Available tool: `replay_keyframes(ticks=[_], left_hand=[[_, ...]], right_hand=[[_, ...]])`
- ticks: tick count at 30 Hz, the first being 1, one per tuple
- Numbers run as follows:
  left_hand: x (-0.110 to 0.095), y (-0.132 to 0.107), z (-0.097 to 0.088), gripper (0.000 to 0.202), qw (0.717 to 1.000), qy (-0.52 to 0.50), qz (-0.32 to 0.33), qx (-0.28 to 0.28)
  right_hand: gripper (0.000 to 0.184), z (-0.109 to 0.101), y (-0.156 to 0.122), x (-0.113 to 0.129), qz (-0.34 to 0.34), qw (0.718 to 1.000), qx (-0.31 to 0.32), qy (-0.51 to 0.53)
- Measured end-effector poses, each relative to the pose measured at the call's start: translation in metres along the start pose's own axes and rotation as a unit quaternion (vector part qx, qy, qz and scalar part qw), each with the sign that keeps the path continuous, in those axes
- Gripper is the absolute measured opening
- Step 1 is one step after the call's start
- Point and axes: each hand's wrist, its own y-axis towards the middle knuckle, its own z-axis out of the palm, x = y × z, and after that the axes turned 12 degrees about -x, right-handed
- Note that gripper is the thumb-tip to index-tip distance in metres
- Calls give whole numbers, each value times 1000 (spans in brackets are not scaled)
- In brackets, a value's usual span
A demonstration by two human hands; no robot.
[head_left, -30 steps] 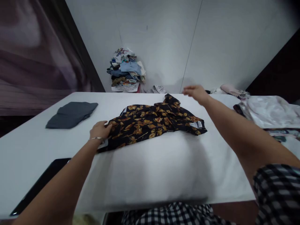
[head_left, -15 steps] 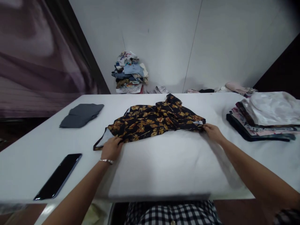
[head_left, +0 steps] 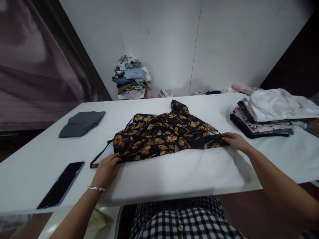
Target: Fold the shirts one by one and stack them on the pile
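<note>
A black garment [head_left: 159, 136] with a gold and brown leaf-and-flower print lies spread and partly bunched across the table, with a narrow strap looping out at its left. At its lower left edge my left hand [head_left: 107, 167], with a bracelet at the wrist, has its fingers closed on the cloth. My right hand [head_left: 234, 141] pinches the garment's right corner, close to a pale patch inside it. The cloth between both hands is drawn fairly straight along the near edge, while a bunched part sticks up at the far side.
On the white table [head_left: 174, 179], a folded grey cloth [head_left: 82, 124] lies at left and a black phone [head_left: 61, 185] nearer me. A stack of folded clothes [head_left: 274, 113] stands at right. Beyond the far edge rises a pile of clothes [head_left: 132, 78] by the wall.
The garment has come toward me and been stretched wider. My left hand moved left and nearer, the right slightly right. The camera view has shifted a little.
</note>
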Motion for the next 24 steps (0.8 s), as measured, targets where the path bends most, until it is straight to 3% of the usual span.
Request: replay_keyframes(ticks=[3,7,9,12,14,16,20,22,24], left_hand=[[-1,0,3,37,998,-38,-36,-34],[-1,4,1,41,984,-11,-149,-92],[-1,3,-2,36,976,12,-195,-99],[-3,-3,-10,30,968,28,-230,-94],[-8,-9,-15,29,965,50,-238,-100],[-18,-15,-18,31,966,68,-230,-102],[-43,-26,-17,35,970,71,-226,-57],[-49,-28,-13,32,968,82,-233,-37],[-49,-26,-7,32,967,92,-234,-30]], right_hand=[[57,8,-17,8,-79,993,-73,-45],[44,22,-31,13,-155,983,-47,-83],[40,21,-30,9,-147,985,-43,-75],[40,12,-17,-7,-87,990,-88,-66],[38,9,-2,-22,-32,987,-123,-95],[32,10,12,-37,-4,988,-108,-111],[25,21,22,-65,5,990,-84,-114],[28,25,21,-72,21,984,-116,-130],[31,26,17,-72,-8,973,-170,-157]])
